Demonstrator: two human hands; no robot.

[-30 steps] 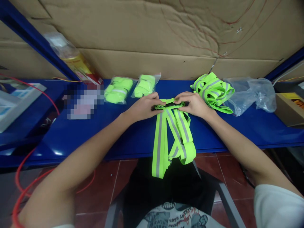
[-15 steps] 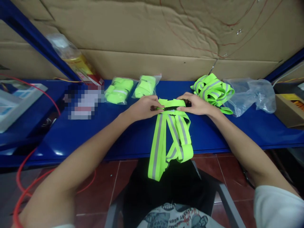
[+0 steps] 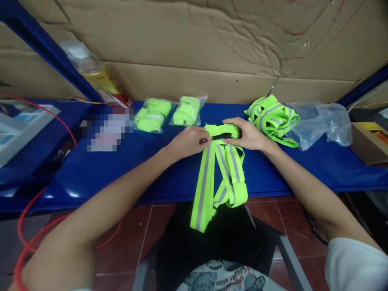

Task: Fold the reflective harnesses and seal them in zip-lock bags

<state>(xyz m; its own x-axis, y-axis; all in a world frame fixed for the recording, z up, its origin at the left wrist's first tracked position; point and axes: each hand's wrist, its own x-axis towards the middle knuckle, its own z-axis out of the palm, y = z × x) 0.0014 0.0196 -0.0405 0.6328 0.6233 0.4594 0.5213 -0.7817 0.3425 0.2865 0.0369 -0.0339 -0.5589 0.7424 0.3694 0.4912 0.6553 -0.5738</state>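
A neon yellow-green reflective strap harness (image 3: 202,190) with grey stripes lies over the front edge of the blue table, its loops hanging down. My left hand (image 3: 191,141) has its fingers closed on the upper left of the strap. Across from it, my right hand (image 3: 246,134) grips the upper right end, thumb below and fingers above. Between the hands shows a dark gap or buckle part, too small to make out. Just beyond my right hand lies a tangled pile of the same reflective straps (image 3: 271,117).
Two clear bags of folded straps, one left (image 3: 154,115) and one right (image 3: 186,111), sit at the back. A clear plastic bag (image 3: 321,121) and a cardboard box (image 3: 371,141) are at right. A bottle (image 3: 100,79) leans at left near a red hose (image 3: 21,246).
My left hand has turned slightly and its fingers have curled tighter on the strap. My right hand has shifted a little along the upper end. The hanging loops look nearly the same.
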